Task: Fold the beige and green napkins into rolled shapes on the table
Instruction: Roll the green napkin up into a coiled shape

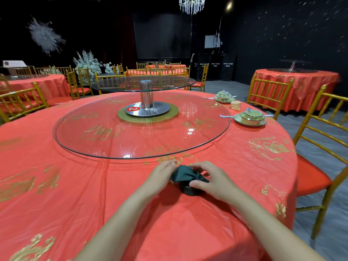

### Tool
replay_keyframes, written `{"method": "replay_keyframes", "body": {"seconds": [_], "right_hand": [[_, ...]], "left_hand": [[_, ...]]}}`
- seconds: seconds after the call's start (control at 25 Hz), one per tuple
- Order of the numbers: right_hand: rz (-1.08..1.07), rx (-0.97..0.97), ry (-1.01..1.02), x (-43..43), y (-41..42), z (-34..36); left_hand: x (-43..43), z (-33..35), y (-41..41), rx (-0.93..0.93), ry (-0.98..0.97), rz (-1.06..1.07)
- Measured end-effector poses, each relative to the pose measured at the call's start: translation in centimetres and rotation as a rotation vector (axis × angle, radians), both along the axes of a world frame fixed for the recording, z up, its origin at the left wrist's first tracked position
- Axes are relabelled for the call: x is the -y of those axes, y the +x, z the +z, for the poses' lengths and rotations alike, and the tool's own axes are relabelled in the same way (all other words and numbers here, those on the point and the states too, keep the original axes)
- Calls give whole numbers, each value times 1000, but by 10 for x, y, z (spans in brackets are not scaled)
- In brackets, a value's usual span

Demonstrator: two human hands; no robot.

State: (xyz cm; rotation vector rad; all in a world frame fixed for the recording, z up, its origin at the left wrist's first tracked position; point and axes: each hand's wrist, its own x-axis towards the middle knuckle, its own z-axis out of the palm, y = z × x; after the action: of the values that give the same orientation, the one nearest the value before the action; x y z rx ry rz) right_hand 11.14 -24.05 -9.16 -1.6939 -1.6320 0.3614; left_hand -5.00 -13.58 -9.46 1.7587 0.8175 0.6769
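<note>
right hand [211, 180] pinching green napkin [184, 175], left hand [161, 176] touching it

Green napkin [185, 177], bunched over rolled base, is set at tablecloth [56, 185] front; beige napkin [235, 105], rolled, is stood far rt.

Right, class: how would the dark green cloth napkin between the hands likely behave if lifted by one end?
Probably floppy: the dark green cloth napkin shows soft, bunched creases. It may well unroll, since the left hand touches and the right hand grips it.
</note>
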Motion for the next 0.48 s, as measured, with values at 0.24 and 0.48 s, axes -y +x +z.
{"method": "replay_keyframes", "body": {"seconds": [0.24,0.48], "right_hand": [[-20,4,-6,0,2,-6],[-7,75,5,2,-2,-11]], "left_hand": [[-8,7,0,-168,76,89],[9,-6,0,-687,457,324]]}}
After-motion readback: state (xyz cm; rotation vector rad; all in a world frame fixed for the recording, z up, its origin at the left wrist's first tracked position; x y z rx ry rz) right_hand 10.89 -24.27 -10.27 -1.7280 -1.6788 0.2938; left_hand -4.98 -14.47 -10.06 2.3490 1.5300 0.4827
